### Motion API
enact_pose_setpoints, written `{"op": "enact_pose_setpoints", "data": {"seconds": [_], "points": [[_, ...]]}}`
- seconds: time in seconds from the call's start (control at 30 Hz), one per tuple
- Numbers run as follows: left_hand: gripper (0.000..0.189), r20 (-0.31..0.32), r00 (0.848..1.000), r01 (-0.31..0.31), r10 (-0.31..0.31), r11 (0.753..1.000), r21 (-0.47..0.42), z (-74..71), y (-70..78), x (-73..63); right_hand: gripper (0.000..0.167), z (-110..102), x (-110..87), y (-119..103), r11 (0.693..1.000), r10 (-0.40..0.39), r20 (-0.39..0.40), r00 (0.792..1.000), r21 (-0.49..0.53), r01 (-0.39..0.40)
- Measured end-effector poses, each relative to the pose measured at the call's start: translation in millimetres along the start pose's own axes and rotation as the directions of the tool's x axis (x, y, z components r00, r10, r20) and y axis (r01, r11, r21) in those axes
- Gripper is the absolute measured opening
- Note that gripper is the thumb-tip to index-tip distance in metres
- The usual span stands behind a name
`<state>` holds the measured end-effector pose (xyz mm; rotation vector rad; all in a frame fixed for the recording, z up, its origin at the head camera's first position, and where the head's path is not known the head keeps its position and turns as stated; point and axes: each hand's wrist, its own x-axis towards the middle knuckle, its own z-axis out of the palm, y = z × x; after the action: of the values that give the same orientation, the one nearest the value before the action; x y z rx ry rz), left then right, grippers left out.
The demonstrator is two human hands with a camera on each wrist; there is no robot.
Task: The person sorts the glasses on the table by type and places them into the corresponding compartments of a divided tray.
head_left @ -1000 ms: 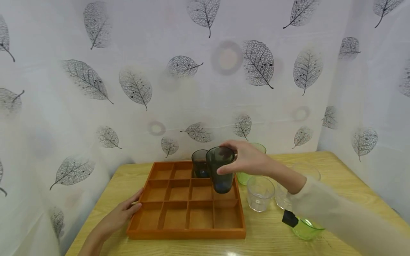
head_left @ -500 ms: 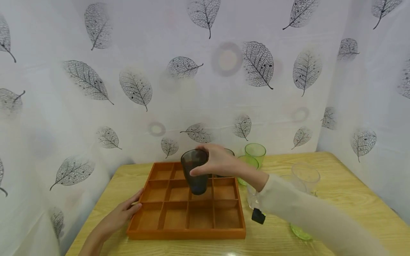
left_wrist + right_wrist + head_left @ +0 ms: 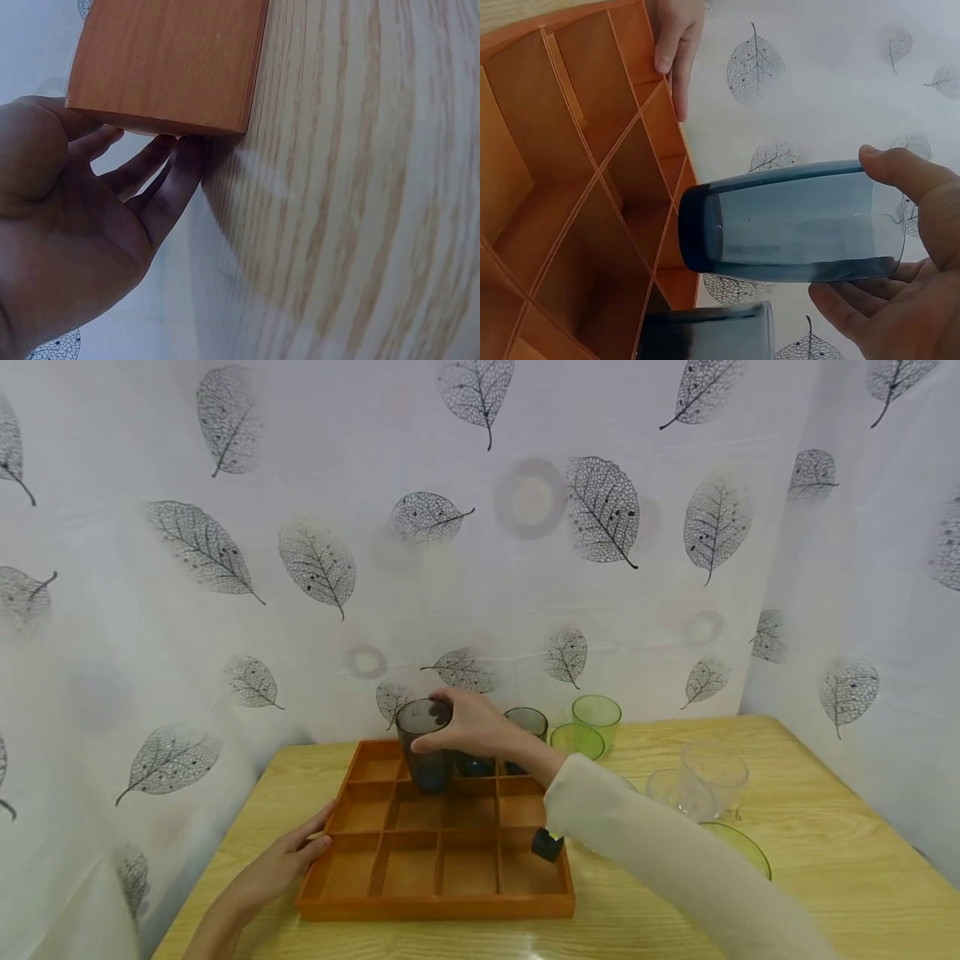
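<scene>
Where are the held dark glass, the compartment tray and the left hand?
Held dark glass (image 3: 795, 221): right wrist view, middle of its side.
Compartment tray (image 3: 435, 908): head view, near outer wall.
Left hand (image 3: 276, 862): head view, back of the hand.

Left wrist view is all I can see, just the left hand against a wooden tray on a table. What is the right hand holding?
Observer: The right hand is holding a dark glass.
Operator: Any more like it?
Observer: Yes, in the head view two more dark glasses stand in the back row of the tray, partly hidden by the arm and hand.
Operator: And what is to the right of that?
Observer: Green glasses and clear glasses stand on the table there.
</scene>
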<state>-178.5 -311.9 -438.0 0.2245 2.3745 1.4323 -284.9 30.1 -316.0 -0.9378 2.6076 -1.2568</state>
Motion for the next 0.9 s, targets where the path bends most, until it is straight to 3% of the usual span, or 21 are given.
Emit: {"op": "enact_pose_setpoints", "data": {"seconds": [0.37,0.63,0.9], "points": [[0.070,0.002,1.000,-0.014,0.014,1.000,0.000,-0.9,-1.3,0.7,0.085,20,31.4,7,0.999,-0.001,-0.033,0.999,-0.039,-0.001],[0.072,-0.023,1.000,0.017,-0.017,1.000,0.008,-0.1,1.4,1.5,0.085,26,39.2,14,0.997,0.057,-0.054,0.997,-0.056,-0.060],[0.070,-0.015,1.000,-0.006,0.006,1.000,0.028,1.1,1.9,-2.2,0.085,30,45.0,20,0.992,0.061,-0.062,0.996,-0.108,-0.067]]}}
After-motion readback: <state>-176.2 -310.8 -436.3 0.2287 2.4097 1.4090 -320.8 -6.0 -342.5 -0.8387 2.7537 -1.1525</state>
